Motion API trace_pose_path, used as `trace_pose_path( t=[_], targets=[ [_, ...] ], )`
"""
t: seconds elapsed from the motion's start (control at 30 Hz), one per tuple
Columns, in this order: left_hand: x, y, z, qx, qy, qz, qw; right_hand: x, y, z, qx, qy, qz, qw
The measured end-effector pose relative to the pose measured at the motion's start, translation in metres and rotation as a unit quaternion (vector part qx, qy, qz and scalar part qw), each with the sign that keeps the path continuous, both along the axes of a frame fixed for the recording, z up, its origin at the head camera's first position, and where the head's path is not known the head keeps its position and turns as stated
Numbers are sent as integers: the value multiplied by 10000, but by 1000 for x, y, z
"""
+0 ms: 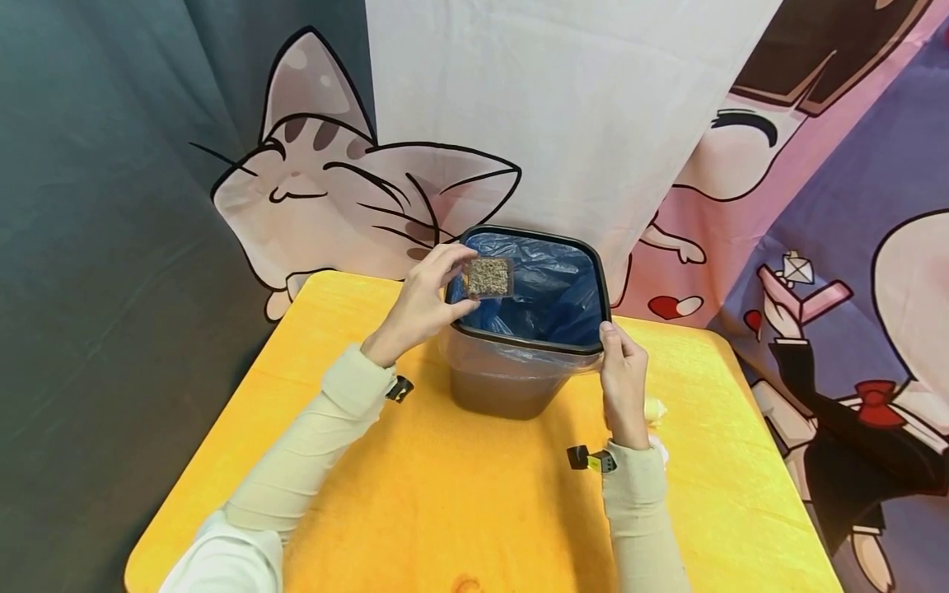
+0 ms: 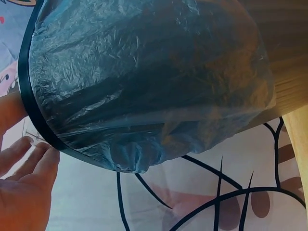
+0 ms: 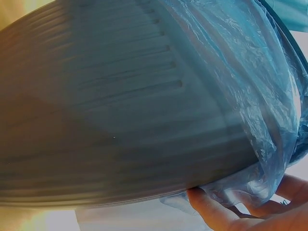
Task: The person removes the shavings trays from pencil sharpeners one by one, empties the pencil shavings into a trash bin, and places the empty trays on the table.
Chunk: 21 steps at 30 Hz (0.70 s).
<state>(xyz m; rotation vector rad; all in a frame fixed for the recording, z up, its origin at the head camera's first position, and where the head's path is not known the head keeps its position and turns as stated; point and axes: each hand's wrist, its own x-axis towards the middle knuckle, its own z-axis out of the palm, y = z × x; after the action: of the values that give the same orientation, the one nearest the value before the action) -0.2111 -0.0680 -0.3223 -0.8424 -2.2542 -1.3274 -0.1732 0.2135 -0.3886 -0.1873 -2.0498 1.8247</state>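
Observation:
My left hand (image 1: 424, 298) pinches a small clear rectangular box (image 1: 489, 277) with grey-brown, grainy contents, between thumb and fingers. It is held over the near left part of the opening of a trash bin (image 1: 507, 394). A blue plastic bag (image 1: 556, 288) lines this bin and folds outward over its black rim (image 1: 530, 341). At the rim's near right corner, my right hand (image 1: 624, 379) grips the edge, thumb on top. In the right wrist view, the fingers (image 3: 211, 209) lie against the bag's overhang. The left wrist view mostly shows bag and rim, with the left hand (image 2: 29, 180) beside them.
The bin stands tilted on a table with a yellow cloth (image 1: 460, 502). A small pale yellow object (image 1: 654, 410) lies partly hidden behind my right wrist. Close behind the table hangs a backdrop (image 1: 578, 107) printed with cartoon figures.

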Motion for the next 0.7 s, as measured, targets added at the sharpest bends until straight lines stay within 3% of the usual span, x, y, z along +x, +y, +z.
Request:
trace_pose_path(
  t=[0.27,0.47,0.7],
  targets=[
    [0,0,1,-465,695,145,9964,0,1,0,34,-5,-36,10000],
    [0,0,0,-749,995,259,9919,0,1,1,36,30,4,10000],
    [0,0,0,-792,1332,165,9878,0,0,2,-85,108,11,9999]
  ],
)
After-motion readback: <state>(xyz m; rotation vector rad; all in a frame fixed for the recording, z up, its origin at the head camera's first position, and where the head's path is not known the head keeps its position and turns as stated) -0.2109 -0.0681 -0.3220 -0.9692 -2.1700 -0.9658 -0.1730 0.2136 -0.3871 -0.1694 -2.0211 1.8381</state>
